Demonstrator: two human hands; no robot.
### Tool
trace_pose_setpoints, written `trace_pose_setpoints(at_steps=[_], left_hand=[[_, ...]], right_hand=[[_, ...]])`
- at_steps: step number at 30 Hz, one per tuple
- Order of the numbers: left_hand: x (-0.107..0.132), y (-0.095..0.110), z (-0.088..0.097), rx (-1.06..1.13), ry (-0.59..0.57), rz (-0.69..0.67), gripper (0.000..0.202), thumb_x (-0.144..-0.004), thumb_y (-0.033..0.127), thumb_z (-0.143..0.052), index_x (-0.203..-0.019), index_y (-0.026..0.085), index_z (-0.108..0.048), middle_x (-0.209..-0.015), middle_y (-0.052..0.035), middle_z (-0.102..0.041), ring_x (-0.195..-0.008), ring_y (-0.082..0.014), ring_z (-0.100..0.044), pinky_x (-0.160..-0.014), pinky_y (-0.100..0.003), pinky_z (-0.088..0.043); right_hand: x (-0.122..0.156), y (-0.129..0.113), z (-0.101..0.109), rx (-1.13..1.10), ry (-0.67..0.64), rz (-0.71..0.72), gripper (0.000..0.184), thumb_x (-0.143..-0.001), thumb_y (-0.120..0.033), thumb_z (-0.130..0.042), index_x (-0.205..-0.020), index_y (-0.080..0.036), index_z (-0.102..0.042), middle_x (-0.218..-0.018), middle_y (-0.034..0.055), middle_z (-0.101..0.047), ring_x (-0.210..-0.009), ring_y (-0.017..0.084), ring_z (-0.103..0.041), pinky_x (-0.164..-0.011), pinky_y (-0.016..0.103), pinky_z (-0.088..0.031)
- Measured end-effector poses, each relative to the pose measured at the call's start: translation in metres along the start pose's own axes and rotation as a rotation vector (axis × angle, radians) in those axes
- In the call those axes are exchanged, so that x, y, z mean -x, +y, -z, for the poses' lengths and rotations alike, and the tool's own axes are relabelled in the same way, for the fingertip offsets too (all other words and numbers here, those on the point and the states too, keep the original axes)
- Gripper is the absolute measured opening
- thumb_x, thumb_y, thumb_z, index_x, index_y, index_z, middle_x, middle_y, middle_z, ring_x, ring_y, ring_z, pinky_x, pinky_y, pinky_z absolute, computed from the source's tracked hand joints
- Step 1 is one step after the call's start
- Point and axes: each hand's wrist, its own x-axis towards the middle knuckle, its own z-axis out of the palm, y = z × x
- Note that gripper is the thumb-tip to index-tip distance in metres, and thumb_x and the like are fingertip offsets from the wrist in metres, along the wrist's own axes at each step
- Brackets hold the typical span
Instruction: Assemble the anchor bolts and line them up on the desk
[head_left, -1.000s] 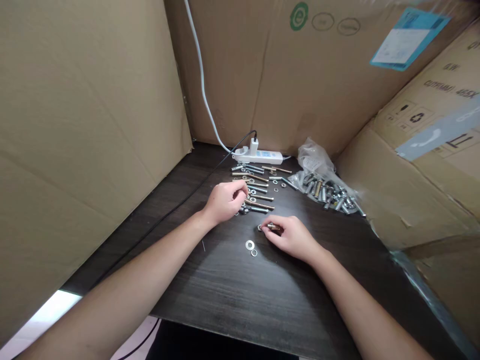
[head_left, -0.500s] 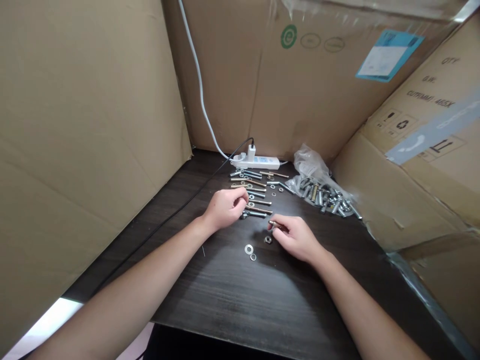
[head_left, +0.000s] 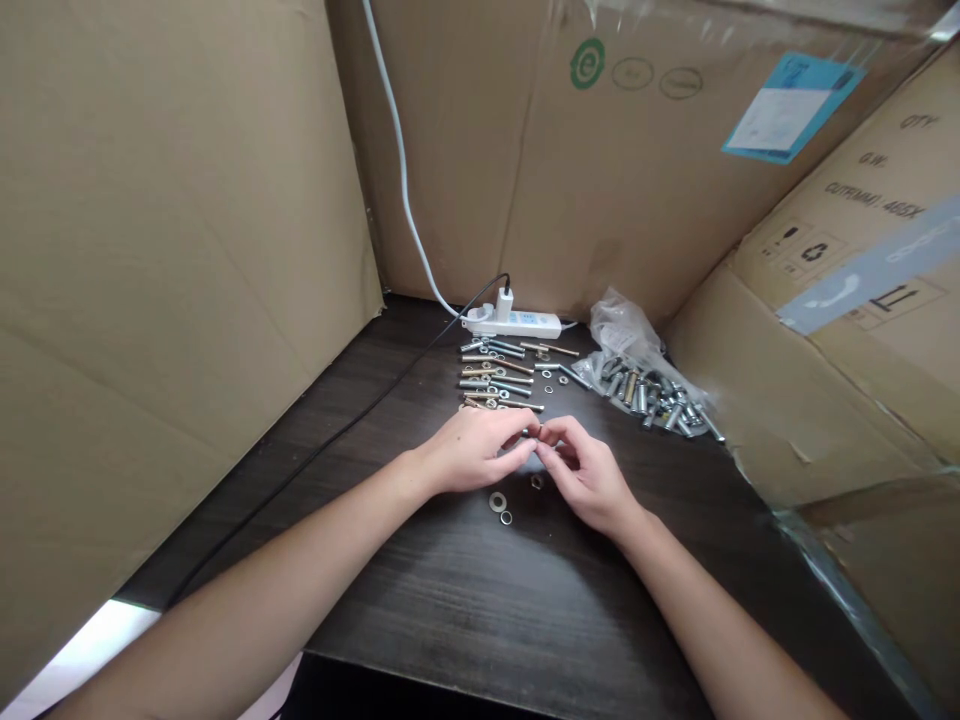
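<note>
Both hands meet low over the worktop (head_left: 480, 610), fingertips touching or nearly so. Left hand (head_left: 480, 450): palm down, thumb and fingers drawn to a narrow gap. Right hand (head_left: 589, 475): curled, thumb and forefinger close together. The fingers hide whatever lies between them; cannot tell what either hand holds.

Hex nut (head_left: 538, 487): on the worktop, just below the right fingers. Flat washer (head_left: 497, 510) and thinner ring (head_left: 502, 519): side by side, nearer the front edge, both metallic and round.

Room: dark wood-grain surface runs from the rings to the straight front edge. Sides and back bounded by matte brown cardboard: left panel (head_left: 187, 300), back panel (head_left: 637, 190), right carton (head_left: 847, 380), printed and taped.

Beyond the hands: rows of slim cylindrical bolts (head_left: 514, 367), silver and brass-toned, small rings among them; the left hand covers the nearest part. To their right, crinkled clear bag (head_left: 626, 322) with more metal pieces spilling at its mouth. Smooth white power strip (head_left: 517, 325) behind, along the back panel.
</note>
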Motion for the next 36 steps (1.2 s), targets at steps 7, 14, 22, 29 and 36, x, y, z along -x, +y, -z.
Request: trace_pose_setpoints(at_steps=[7,14,22,29,36], left_hand=[[0.001,0.0,-0.004,-0.038,-0.077,-0.006,0.018,-0.093,0.032,-0.042,-0.093,0.019,-0.054,-0.086,-0.0007,-0.064,-0.073,-0.0132,-0.059,-0.062,-0.022,-0.039],[0.0,-0.017,0.005,-0.084,-0.032,0.154,0.019,-0.092,0.035,-0.043,-0.094,0.021,-0.055,-0.086,-0.0001,-0.065,-0.074,-0.0142,-0.059,-0.064,-0.023,-0.039],[0.032,-0.001,0.016,-0.125,-0.044,0.296,0.019,-0.09,0.037,-0.045,-0.09,0.022,-0.056,-0.073,0.0026,-0.061,-0.064,-0.0135,-0.056,-0.056,-0.022,-0.035],[0.057,0.004,0.01,-0.176,-0.087,0.327,0.02,-0.09,0.036,-0.044,-0.084,0.021,-0.055,-0.075,0.0021,-0.059,-0.067,-0.0128,-0.054,-0.058,-0.022,-0.035],[0.051,0.021,0.006,-0.29,-0.081,0.174,0.018,-0.088,0.032,-0.049,-0.099,0.021,-0.057,-0.101,-0.0043,-0.056,-0.093,-0.0187,-0.052,-0.079,-0.03,-0.042]], right_hand=[[0.0,-0.003,-0.001,0.02,0.012,-0.05,0.013,-0.09,-0.033,-0.044,-0.089,-0.021,-0.048,-0.072,-0.0018,-0.055,-0.06,0.011,-0.052,-0.058,0.022,-0.04],[-0.006,0.011,0.013,0.314,-0.067,-0.289,0.028,-0.088,-0.04,-0.041,-0.075,-0.021,-0.057,-0.054,-0.004,-0.049,-0.051,0.012,-0.045,-0.051,0.023,-0.028],[-0.008,0.012,0.025,0.406,-0.153,-0.255,0.015,-0.081,-0.026,-0.045,-0.086,-0.023,-0.059,-0.066,-0.0029,-0.06,-0.059,0.013,-0.05,-0.055,0.023,-0.029],[-0.006,0.013,0.022,0.445,-0.216,-0.19,0.016,-0.08,-0.019,-0.046,-0.092,-0.023,-0.056,-0.08,-0.0001,-0.064,-0.067,0.014,-0.053,-0.058,0.023,-0.028],[-0.005,0.006,0.021,0.454,-0.254,-0.207,0.019,-0.077,-0.034,-0.057,-0.093,-0.023,-0.054,-0.068,-0.0017,-0.06,-0.06,0.014,-0.051,-0.056,0.023,-0.027]])
